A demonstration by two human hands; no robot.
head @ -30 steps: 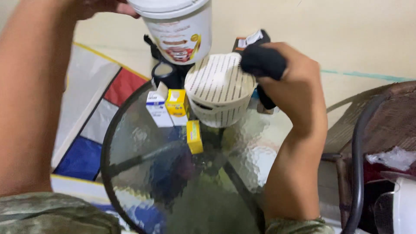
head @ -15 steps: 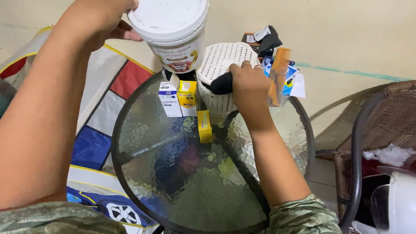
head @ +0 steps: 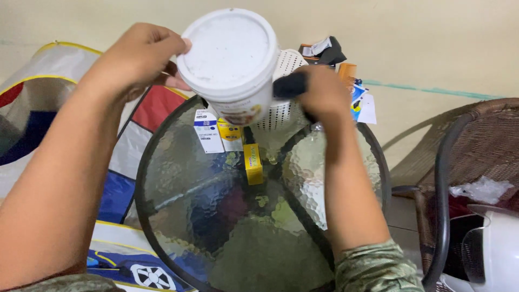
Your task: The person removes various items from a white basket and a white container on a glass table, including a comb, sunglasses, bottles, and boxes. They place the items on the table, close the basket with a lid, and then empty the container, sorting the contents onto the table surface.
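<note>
The round glass table [head: 227, 227] offers open surface nearest the person, bounded by its dark rim. Further in lie a yellow box [head: 252, 164] and two upright cartons [head: 219, 132]. The left hand [head: 135, 59] grips the white lidded tub [head: 232, 59], which has shifted right over the cartons (still held off the glass). The right hand [head: 324, 92], closed on a dark object [head: 289, 85], now presses against the white basket [head: 281, 108] at the crowded far edge.

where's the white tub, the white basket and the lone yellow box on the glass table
white tub [head: 227, 51], head view, middle of its lid
white basket [head: 275, 114], head view, slotted side wall
yellow box [head: 252, 163], head view, top face
</note>
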